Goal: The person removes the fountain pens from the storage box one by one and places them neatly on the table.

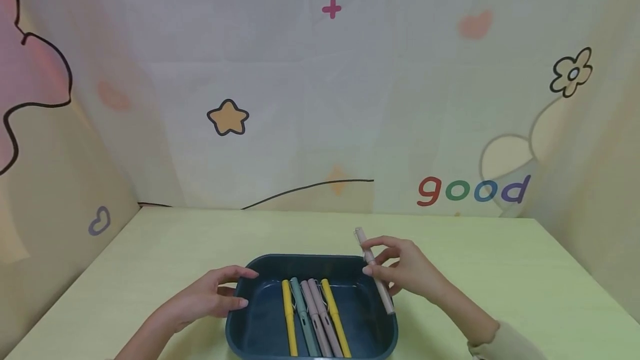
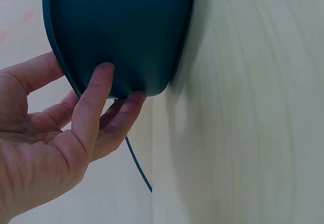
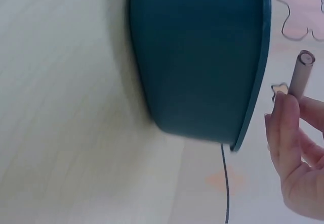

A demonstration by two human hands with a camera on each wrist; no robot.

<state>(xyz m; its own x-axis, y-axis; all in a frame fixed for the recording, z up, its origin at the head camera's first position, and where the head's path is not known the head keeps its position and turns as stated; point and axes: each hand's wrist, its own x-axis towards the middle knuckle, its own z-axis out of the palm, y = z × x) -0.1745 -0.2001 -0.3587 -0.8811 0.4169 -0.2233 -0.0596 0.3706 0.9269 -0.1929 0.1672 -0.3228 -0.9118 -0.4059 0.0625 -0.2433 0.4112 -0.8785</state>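
A dark blue-green basin (image 1: pixel 310 256) stands on the table in front of me. My left hand (image 1: pixel 210 295) grips its left rim; in the left wrist view, fingers (image 2: pixel 93 100) lie against the outer wall and another digit passes behind the rim. Over the right rim, my right hand (image 1: pixel 412 271) pinches a pale pink capped pen (image 1: pixel 384 296), slanted with its clip end up and away. Its lower end shows in the right wrist view (image 3: pixel 300 77). Inside the basin, side by side, lie a yellow pen (image 1: pixel 289 321), a teal pen (image 1: pixel 305 321), two mauve pens (image 1: pixel 315 321) and another yellow pen (image 1: pixel 336 321).
The pale wood-grain table (image 1: pixel 200 232) extends on both sides of the basin. Behind it hangs a printed cloth backdrop (image 1: pixel 280 71) with a star, a flower and the word "good". Similar side panels (image 1: pixel 590 182) close in left and right.
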